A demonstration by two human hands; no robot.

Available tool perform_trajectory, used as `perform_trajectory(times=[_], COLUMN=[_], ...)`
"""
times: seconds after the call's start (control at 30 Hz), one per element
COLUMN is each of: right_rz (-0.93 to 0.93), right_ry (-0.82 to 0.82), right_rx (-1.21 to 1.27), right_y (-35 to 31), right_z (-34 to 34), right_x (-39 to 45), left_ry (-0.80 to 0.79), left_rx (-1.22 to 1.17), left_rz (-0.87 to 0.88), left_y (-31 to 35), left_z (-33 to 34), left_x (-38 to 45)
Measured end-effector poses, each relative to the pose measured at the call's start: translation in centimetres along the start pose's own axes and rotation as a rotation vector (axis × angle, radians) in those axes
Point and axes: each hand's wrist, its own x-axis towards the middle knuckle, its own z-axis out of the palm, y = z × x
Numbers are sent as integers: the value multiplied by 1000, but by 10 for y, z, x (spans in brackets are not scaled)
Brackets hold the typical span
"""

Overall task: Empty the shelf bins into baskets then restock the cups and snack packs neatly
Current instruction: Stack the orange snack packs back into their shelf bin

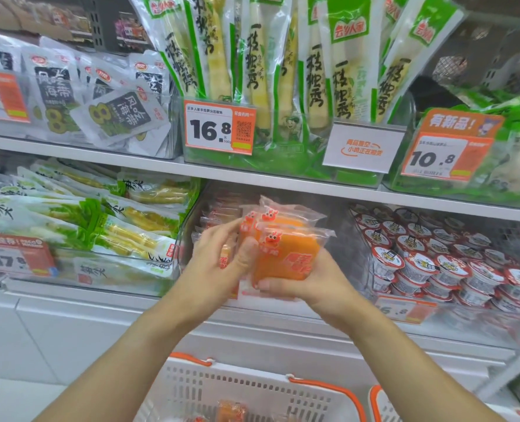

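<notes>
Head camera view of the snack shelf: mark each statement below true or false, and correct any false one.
1. Both hands hold a stack of orange snack packs. True.
2. The left hand rests inside the white basket. False: it grips the stack in front of the lower shelf.
3. The red-lidded cups sit in the bin to the right of the stack. True.
4. The price tag above the hands reads 10.8. False: it reads 16.8.
5. The right hand supports the stack from below. True.
6. The white basket holds nothing. False: orange packs lie in it.
</notes>
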Motion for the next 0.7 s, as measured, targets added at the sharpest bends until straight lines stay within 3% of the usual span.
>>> perform_trajectory(times=[0.1,0.2,0.4,0.57,0.7], right_rz=[-55,0,276,325,355], right_ry=[264,303,72,4,-36], right_rx=[-152,-267,-452,-375,-324], right_y=[23,36,36,36,34], right_z=[-16,-22,-18,-15,-12], right_x=[24,38,63,69,77], left_ry=[196,134,62,61,69], left_rx=[324,622,742,747,779], left_rz=[73,115,115,141,47], left_y=[-29,-61,-78,-79,-74], left_z=[0,13,14,11,9], left_x=[12,21,29,27,24])
